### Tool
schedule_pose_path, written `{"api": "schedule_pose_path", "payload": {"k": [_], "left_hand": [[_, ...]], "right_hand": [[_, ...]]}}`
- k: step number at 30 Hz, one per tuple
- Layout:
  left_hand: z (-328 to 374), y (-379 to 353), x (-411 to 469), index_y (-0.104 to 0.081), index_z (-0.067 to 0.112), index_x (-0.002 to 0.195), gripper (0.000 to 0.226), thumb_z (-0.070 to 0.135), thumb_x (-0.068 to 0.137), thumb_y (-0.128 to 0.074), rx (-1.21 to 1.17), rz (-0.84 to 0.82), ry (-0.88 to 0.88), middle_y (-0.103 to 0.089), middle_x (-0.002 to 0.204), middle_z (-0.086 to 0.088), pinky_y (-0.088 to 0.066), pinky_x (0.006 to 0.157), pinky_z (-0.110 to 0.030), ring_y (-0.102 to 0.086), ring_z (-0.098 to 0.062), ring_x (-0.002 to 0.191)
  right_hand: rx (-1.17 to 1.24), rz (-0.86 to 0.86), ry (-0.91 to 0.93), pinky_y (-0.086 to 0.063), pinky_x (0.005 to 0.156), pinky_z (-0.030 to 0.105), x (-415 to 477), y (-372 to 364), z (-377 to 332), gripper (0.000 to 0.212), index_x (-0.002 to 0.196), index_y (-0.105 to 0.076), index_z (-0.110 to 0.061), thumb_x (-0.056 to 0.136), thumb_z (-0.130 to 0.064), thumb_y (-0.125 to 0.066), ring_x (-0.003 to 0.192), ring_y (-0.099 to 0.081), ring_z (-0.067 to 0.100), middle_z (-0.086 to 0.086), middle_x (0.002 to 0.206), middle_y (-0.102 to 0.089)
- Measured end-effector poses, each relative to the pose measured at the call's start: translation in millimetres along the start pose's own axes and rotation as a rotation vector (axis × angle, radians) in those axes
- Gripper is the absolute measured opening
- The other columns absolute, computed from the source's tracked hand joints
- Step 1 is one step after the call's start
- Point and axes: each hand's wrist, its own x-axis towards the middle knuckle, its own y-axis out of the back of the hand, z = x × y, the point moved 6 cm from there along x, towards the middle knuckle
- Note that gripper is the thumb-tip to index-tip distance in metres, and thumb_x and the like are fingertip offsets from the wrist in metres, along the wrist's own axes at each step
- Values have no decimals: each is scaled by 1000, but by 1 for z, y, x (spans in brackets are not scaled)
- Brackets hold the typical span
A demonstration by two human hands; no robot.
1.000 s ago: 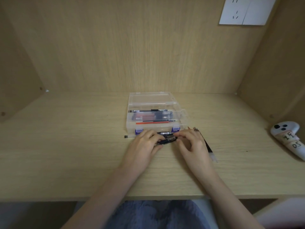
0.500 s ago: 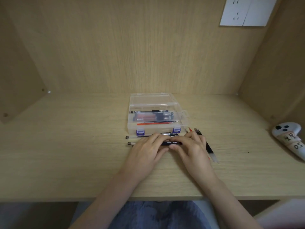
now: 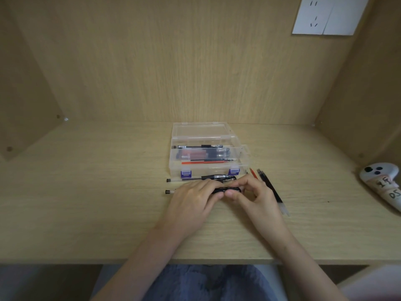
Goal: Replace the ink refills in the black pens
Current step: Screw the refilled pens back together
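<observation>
Since the earlier view the black pen [image 3: 228,189] has come away from the box [image 3: 208,170] toward us; our left hand [image 3: 192,199] grips its barrel, our right hand [image 3: 255,197] pinches its front end. We judge it light, rigid, slick: grip beside the joint

My left hand [image 3: 193,200] covers most of the black pen [image 3: 229,189]. Only its dark grip section and its far tail end show, so I cannot tell whether a refill sits inside. My right hand [image 3: 256,196] hides the pen's tip and one end of the red refill [image 3: 253,173]. Inside the clear box [image 3: 208,171], the reddish and dark bundle is too blurred to name. The white controller [image 3: 382,177] runs off the right edge. The wall socket [image 3: 314,18] is cut off at the top.
</observation>
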Motion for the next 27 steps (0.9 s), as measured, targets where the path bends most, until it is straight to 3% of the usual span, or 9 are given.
{"api": "schedule_pose_path", "payload": {"k": [6, 10, 14, 18, 20, 22, 25, 27], "left_hand": [[0, 5, -1, -61, 30, 107, 28, 42, 92, -42, -56, 19, 0, -69, 93, 13, -52, 56, -27, -65, -6, 76], [1, 6, -2, -58, 35, 109, 26, 44, 92, -40, -41, 21, 11, -69, 92, 13, -51, 54, -28, -65, -7, 74], [-1, 8, -2, -58, 40, 111, 27, 44, 92, -39, -20, 30, 39, -70, 89, 13, -50, 53, -27, -65, -7, 69], [-20, 18, -4, -56, 40, 114, 27, 46, 91, -42, -69, 87, 158, -68, 81, 15, -44, 50, -18, -52, 3, 54], [-22, 16, -5, -43, 39, 116, 29, 52, 90, -38, -96, 63, 192, -65, 76, 12, -45, 50, -24, -48, 0, 48], [-19, 12, -5, -37, 38, 112, 29, 54, 88, -38, -120, 44, 200, -64, 79, 12, -42, 53, -26, -43, 0, 46], [-17, 7, -4, -40, 34, 107, 24, 48, 89, -45, -133, 1, 202, -66, 86, 13, -41, 55, -25, -40, 4, 47], [-17, 6, -4, -44, 30, 106, 25, 46, 88, -50, -143, -22, 203, -66, 89, 13, -44, 59, -26, -47, 3, 53]], "right_hand": [[25, -46, 15, -46, 79, 30, 1, -2, 2, 14, 78, -65, -30, 78, -20, -74, 78, -60, 11, -11, 78, -67], [-18, -27, 23, -46, 84, 41, 1, -1, 4, 9, 80, -64, -32, 74, -32, -71, 83, -59, 18, -10, 79, -66], [10, 0, 30, -44, 78, 36, 0, 1, 4, 13, 79, -64, -31, 77, -23, -74, 78, -57, 15, -13, 75, -65], [257, 152, -58, -42, 74, 37, 1, 17, 14, 19, 74, -63, -24, 79, -8, -71, 71, -57, 25, 4, 69, -64], [137, 120, -66, -44, 80, 38, 1, 13, 19, 11, 77, -64, -30, 79, -25, -73, 81, -59, 25, -1, 75, -67], [-133, 66, -62, -38, 91, 30, 2, 6, 22, 11, 77, -64, -35, 74, -42, -72, 96, -54, 15, -11, 82, -65], [-376, 32, 21, -20, 90, 14, 2, -2, 17, 16, 73, -61, -36, 73, -33, -77, 99, -42, 2, -20, 83, -63], [-448, 29, 49, -20, 84, 20, 2, -4, 14, 15, 77, -65, -33, 72, -30, -78, 100, -40, 7, -19, 86, -63]]}}
